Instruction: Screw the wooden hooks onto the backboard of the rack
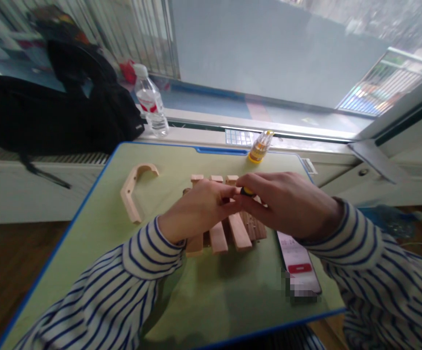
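Note:
My right hand is closed around a short black-and-yellow handle, which looks like a stubby screwdriver. Its tip is hidden by my fingers. My left hand meets it with thumb and forefinger pinched together; whatever lies between them does not show. Both hands are over a wooden piece made of several pale slats laid across it side by side. At its right is a darker brown wooden part with small holes or marks. The hands cover much of this piece.
A curved wooden hook-shaped part lies at the table's left. A phone rests at the right, and a clear container with yellow ends stands at the back. Beyond the blue-edged table are a water bottle and a black bag.

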